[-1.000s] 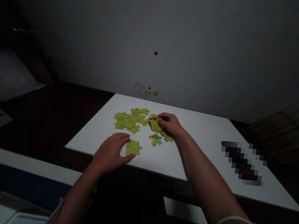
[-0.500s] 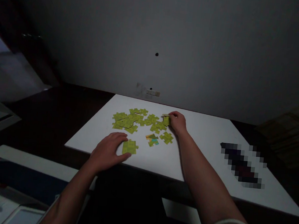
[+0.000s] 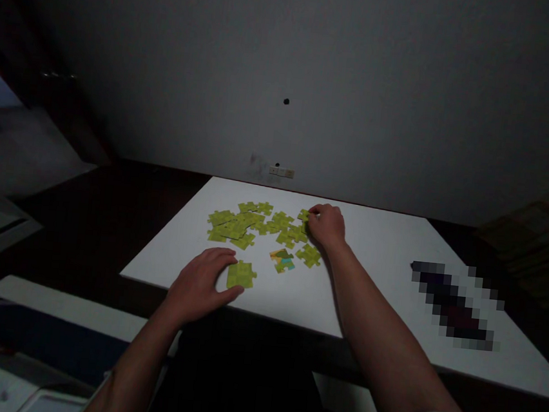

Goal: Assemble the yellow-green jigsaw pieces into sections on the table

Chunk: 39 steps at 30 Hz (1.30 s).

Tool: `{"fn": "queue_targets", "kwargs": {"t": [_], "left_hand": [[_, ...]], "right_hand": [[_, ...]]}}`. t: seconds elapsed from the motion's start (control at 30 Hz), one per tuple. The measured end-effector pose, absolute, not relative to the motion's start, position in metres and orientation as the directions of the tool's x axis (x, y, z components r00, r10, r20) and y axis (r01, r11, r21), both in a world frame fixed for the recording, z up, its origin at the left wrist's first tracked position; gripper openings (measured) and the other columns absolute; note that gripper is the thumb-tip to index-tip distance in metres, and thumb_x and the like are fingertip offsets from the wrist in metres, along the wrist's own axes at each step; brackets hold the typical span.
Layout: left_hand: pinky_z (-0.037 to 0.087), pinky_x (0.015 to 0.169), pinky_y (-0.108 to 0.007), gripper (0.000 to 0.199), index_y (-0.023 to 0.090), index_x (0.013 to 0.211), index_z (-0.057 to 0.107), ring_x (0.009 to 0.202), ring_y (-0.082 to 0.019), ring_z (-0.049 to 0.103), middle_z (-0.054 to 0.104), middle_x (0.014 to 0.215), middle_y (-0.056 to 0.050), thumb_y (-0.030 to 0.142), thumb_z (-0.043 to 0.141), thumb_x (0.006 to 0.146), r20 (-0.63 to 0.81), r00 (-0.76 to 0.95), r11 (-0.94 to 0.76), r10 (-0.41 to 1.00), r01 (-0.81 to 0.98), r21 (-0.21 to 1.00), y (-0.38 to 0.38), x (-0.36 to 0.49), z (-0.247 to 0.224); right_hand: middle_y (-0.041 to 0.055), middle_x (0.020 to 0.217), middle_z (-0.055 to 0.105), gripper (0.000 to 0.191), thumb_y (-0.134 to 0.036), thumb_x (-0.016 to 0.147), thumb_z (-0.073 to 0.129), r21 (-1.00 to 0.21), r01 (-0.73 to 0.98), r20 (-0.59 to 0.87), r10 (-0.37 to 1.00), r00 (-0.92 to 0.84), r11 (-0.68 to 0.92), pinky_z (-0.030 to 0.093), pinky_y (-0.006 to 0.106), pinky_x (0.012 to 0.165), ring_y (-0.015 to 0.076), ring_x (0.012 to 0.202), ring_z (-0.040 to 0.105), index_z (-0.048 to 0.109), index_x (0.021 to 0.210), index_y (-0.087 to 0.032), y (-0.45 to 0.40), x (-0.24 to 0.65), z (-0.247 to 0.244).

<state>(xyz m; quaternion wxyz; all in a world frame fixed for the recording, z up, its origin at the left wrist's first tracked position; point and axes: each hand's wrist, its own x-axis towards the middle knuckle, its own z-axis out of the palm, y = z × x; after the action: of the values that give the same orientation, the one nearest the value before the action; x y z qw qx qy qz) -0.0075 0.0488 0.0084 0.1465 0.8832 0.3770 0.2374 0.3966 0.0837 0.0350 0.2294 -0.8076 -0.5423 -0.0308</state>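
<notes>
My left hand (image 3: 203, 284) rests at the table's front edge, thumb and fingers apart around a green puzzle piece (image 3: 241, 275) lying flat. My right hand (image 3: 327, 225) is at the right end of the scattered pieces, its fingertips pinched on a green piece (image 3: 303, 215). Several green pieces (image 3: 234, 223) lie overlapping in a pile at the left. A piece with orange and blue patches (image 3: 282, 260) lies in front, beside another green piece (image 3: 309, 255).
The white table (image 3: 375, 274) reaches to the grey wall (image 3: 194, 81). A dark, pixelated object (image 3: 452, 305) lies at its right. Sockets (image 3: 281, 172) are on the wall. A white device (image 3: 54, 404) is at the lower left.
The piece at my right fingertips was tilted up and now lies flatter on the table. My left hand still surrounds its piece. The view has shifted slightly.
</notes>
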Motion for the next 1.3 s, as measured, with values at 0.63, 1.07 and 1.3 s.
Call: {"fn": "queue_targets", "kwargs": {"t": [0.63, 1.07, 1.3], "left_hand": [[0.063, 0.131, -0.062, 0.050, 0.032, 0.133, 0.086, 0.148, -0.043, 0.077, 0.084, 0.157, -0.011, 0.058, 0.089, 0.091, 0.292, 0.582, -0.645, 0.759, 0.609, 0.462, 0.047, -0.003, 0.014], [0.058, 0.134, -0.064, 0.039, 0.032, 0.137, 0.083, 0.149, -0.040, 0.073, 0.083, 0.150, -0.011, 0.052, 0.074, 0.105, 0.403, 0.423, -0.583, 0.811, 0.548, 0.600, 0.094, 0.009, 0.023], [0.038, 0.145, -0.070, 0.074, 0.018, 0.146, 0.083, 0.171, -0.053, 0.054, 0.062, 0.180, -0.029, 0.059, 0.097, 0.086, 0.213, 0.493, -0.533, 0.844, 0.721, 0.443, 0.185, 0.064, 0.033]], "right_hand": [[0.0137, 0.133, 0.085, 0.034, -0.021, 0.095, 0.067, -0.736, 0.676, 0.422, 0.806, 0.414, 0.038, 0.063, 0.051, 0.117, 0.0325, 0.121, 0.078, 0.085, 0.123, -0.023, 0.105, 0.390, 0.013], [0.0188, 0.137, 0.089, 0.040, -0.014, 0.100, 0.065, -0.428, 0.777, 0.190, 0.795, 0.576, -0.461, 0.058, 0.051, 0.115, 0.0390, 0.133, 0.075, 0.094, 0.126, -0.022, 0.091, 0.409, 0.021], [0.0173, 0.115, 0.091, 0.029, -0.020, 0.099, 0.068, -0.418, 0.844, 0.340, 0.804, 0.487, -0.335, 0.060, 0.053, 0.109, 0.0391, 0.121, 0.075, 0.095, 0.109, -0.024, 0.088, 0.404, 0.020]]}}
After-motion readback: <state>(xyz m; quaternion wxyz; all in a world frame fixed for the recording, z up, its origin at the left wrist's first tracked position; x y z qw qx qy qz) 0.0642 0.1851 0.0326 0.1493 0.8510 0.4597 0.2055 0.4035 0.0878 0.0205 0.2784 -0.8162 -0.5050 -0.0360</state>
